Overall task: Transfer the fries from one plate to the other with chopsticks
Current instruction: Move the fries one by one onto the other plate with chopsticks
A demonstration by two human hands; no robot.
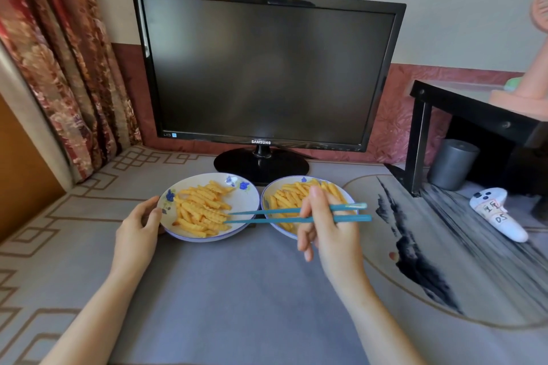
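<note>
While left hand (139, 225) holds plate (246, 201), right hand (329, 225) pinches parted chopsticks (267, 220)

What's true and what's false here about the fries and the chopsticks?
1. The left plate and the right plate both hold fries. True.
2. The chopsticks are red. False: they are blue-green.
3. The right hand holds the chopsticks. True.
4. The left hand holds a fork. False: it holds the left plate's rim.
5. The monitor shows a cartoon. False: its screen is dark.
</note>
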